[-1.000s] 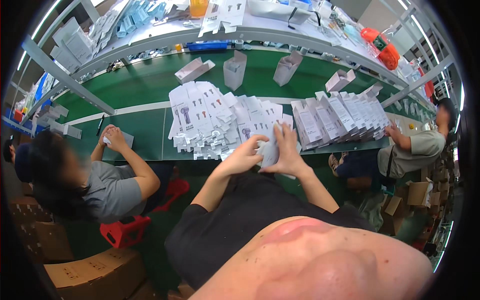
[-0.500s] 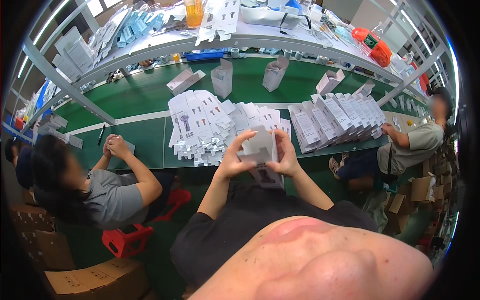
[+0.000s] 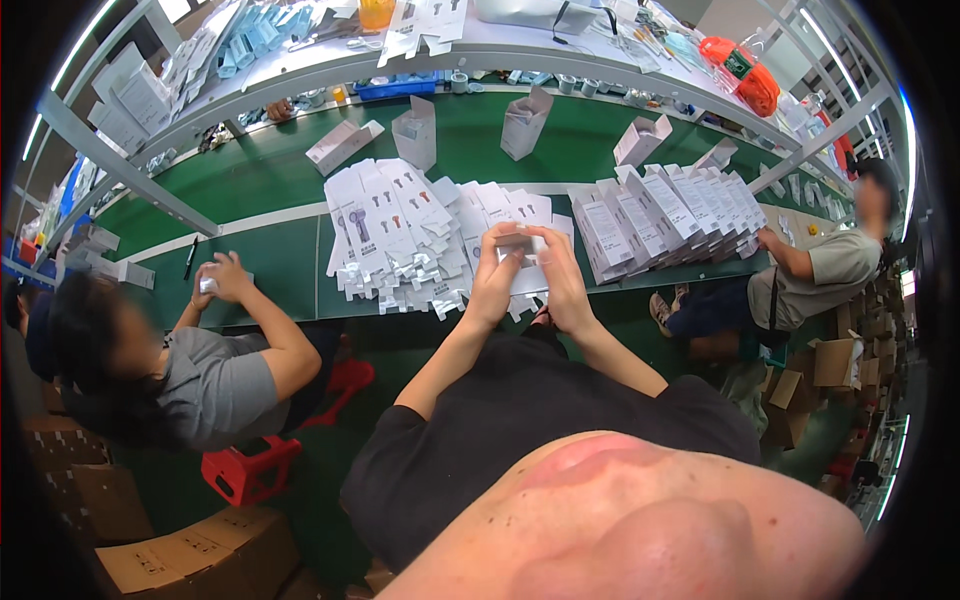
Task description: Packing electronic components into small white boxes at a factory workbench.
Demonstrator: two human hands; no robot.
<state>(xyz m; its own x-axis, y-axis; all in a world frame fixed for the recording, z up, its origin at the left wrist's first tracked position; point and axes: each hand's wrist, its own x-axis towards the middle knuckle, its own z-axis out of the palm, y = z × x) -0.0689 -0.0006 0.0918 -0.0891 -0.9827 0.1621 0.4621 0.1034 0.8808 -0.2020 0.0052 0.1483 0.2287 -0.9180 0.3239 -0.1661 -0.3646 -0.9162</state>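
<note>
Both my hands hold one white carton (image 3: 522, 262) above the near edge of the green table (image 3: 262, 268). My left hand (image 3: 497, 282) grips its left side, fingers curled over the top. My right hand (image 3: 560, 285) clasps the right side. A heap of flat white carton blanks (image 3: 400, 235) lies just left of my hands, spread on the table. A row of folded white cartons (image 3: 660, 225) leans together to the right.
Upright assembled cartons (image 3: 418, 132) stand farther back on the table. A person in a grey shirt (image 3: 215, 385) sits at my left, hands on the table; another person (image 3: 830, 270) sits at right. Cardboard boxes (image 3: 190, 560) and a red stool (image 3: 250, 468) are on the floor.
My hands lifted the carton off the pile and brought it closer to me, then turned it between both hands; the view shifted slightly.
</note>
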